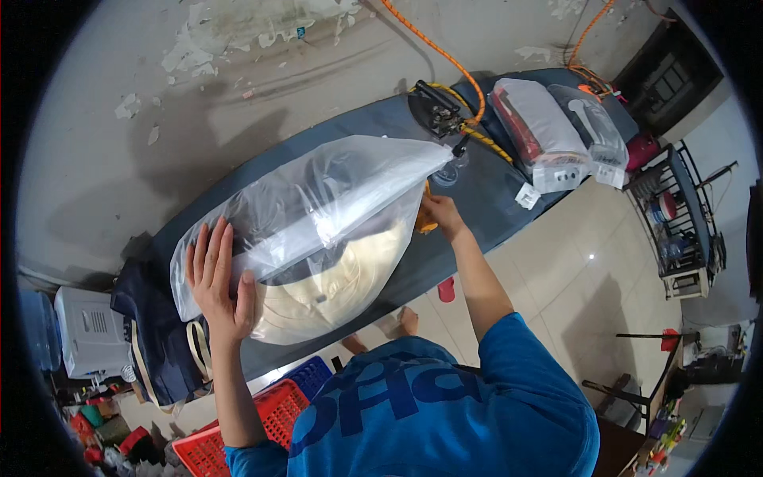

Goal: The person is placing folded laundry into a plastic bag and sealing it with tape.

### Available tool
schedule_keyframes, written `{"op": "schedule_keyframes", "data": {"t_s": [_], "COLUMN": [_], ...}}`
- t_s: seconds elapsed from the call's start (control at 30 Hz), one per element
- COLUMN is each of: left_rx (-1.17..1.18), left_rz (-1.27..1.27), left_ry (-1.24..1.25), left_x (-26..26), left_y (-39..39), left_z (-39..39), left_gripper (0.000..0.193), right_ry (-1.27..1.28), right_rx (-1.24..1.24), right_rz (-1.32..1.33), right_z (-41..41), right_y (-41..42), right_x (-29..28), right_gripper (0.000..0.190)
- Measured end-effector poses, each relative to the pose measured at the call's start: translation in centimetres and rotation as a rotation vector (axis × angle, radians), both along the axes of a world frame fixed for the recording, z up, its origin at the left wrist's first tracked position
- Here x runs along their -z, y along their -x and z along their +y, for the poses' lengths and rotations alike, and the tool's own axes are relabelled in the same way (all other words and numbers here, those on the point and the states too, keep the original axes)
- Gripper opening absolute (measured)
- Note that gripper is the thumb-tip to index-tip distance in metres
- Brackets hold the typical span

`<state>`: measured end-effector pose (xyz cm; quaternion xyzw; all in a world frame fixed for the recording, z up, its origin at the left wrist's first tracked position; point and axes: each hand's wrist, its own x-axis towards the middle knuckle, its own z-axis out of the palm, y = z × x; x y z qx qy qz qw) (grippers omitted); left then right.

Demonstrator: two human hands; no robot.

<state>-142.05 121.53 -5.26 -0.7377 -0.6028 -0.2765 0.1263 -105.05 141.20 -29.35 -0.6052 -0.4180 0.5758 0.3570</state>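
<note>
A large clear plastic bag (298,197) lies across the grey padded table (393,292). Inside it are folded garments, a cream one (334,286) towards my body and a white strip across the middle. My left hand (217,286) rests flat on the bag's left end, thumb apart from the fingers. At the bag's right edge, my right hand (442,214) grips an orange object (425,222), partly hidden by the fingers and the bag, so its kind is unclear. Beyond the bag's narrow right corner is a clear round item (447,174), with a small black piece (460,146) by it.
A steam iron (438,113) with an orange hose (438,42) stands at the wall side. Packed bags (539,125) lie at the right end. A dark blue tote bag (158,340) is on the left. Red basket (238,441) and blue basket (310,377) sit below the table's near edge.
</note>
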Motion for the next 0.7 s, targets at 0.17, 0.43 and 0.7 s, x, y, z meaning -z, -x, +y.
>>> {"op": "schedule_keyframes", "data": {"t_s": [0.17, 0.43, 0.7], "left_rx": [-0.020, 0.010, 0.143], "left_rz": [-0.001, -0.057, -0.136], "left_ry": [0.000, -0.036, 0.044], "left_x": [0.0, 0.3, -1.4], "left_y": [-0.2, 0.3, 1.0], "left_z": [0.5, 0.5, -1.1], "left_gripper": [0.055, 0.053, 0.073], "right_ry": [-0.105, 0.007, 0.175], "right_rx": [0.088, 0.192, 0.240], "right_rz": [-0.074, 0.052, 0.311], "right_z": [-0.1, -8.1, -10.2], "right_y": [0.9, 0.3, 0.0], "right_x": [-2.4, -5.2, -1.0], "right_gripper": [0.033, 0.037, 0.027]}}
